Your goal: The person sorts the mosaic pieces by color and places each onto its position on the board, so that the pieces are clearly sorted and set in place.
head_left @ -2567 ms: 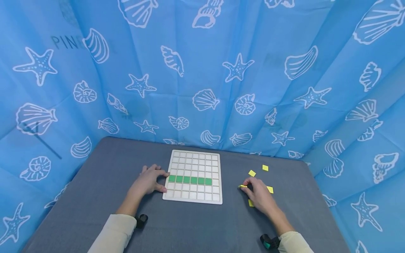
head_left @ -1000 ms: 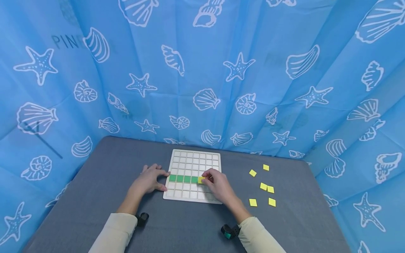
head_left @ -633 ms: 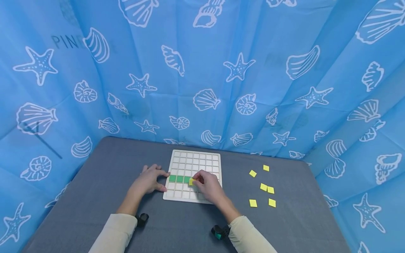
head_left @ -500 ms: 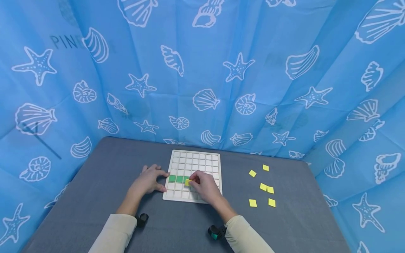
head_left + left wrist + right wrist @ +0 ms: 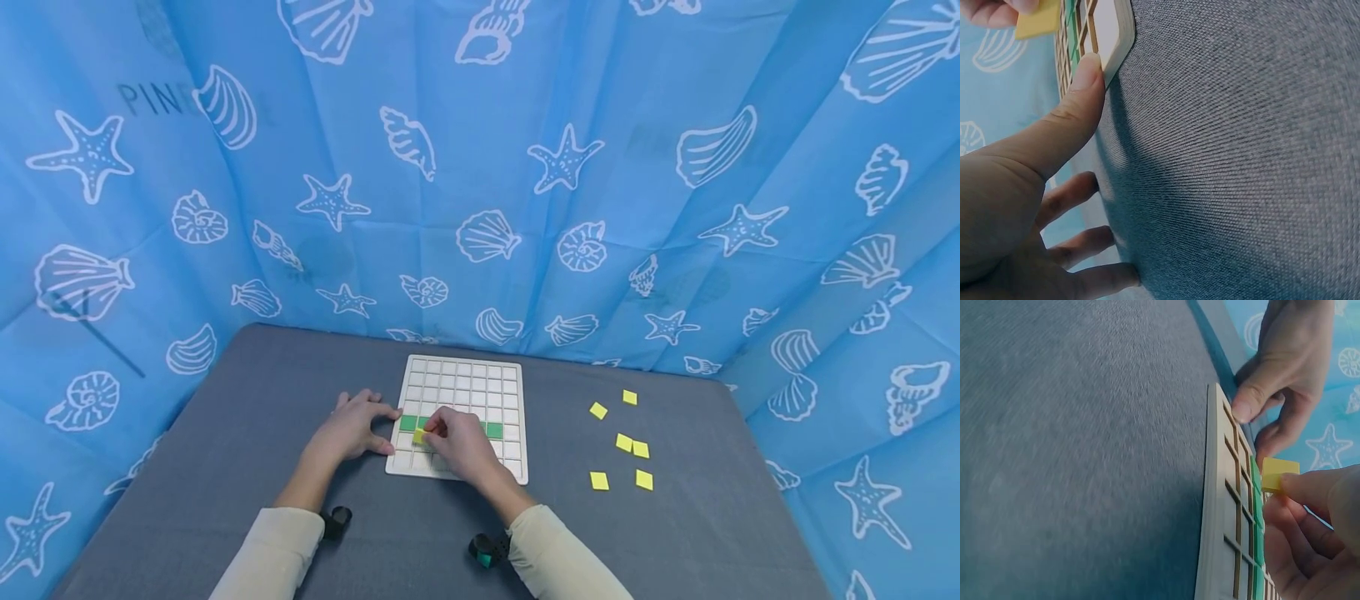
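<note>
A white gridded board (image 5: 457, 367) lies on the grey-covered table, with a row of green square tiles (image 5: 408, 423) across it, partly hidden by the right hand. My right hand (image 5: 467, 446) pinches a yellow square tile (image 5: 419, 436) between thumb and fingers, just over the left part of the board. In the right wrist view that yellow tile (image 5: 1277, 472) is held tilted above the green tiles (image 5: 1255, 515). At the board's left edge my left hand (image 5: 348, 431) rests with thumb and index finger touching the rim and the other fingers spread, as the left wrist view shows its thumb (image 5: 1085, 78).
Several loose yellow tiles (image 5: 624, 442) are scattered on the table (image 5: 720, 483) to the right of the board. A blue curtain (image 5: 480, 183) with white shells and starfish hangs behind the table and at both sides.
My right hand picked up a yellow tile at the right, carried it over to the board, and moved leftward along the green row. The left hand stays at the board's edge.
</note>
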Tool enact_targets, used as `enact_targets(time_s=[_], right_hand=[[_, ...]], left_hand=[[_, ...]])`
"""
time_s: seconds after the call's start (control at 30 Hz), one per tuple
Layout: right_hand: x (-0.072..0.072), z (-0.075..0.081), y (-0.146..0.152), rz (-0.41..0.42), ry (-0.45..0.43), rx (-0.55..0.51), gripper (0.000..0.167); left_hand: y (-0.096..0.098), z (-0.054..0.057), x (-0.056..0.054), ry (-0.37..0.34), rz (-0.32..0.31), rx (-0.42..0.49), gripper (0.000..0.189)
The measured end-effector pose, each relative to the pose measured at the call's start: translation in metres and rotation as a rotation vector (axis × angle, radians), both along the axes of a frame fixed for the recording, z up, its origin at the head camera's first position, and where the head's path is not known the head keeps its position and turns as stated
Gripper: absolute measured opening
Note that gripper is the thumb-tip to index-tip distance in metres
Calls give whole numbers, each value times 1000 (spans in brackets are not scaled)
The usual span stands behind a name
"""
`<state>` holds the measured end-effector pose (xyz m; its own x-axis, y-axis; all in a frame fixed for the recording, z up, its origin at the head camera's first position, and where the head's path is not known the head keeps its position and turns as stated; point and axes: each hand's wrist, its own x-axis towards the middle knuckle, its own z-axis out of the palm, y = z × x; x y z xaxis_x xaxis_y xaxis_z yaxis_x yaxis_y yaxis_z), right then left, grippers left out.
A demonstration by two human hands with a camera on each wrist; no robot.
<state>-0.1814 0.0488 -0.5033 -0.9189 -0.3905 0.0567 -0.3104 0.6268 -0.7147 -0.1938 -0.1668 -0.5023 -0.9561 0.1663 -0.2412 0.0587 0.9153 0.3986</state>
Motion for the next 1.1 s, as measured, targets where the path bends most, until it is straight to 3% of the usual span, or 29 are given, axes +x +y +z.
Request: enact_targets(time_s=[0.47, 1.1], right_hand=[[-2, -3, -20, 10, 23, 64, 4], [2, -7, -27, 38, 223, 243, 9]], left_hand=[[0, 0, 0, 6, 2, 0, 63], [-1, -1, -1, 4, -11, -8, 65]])
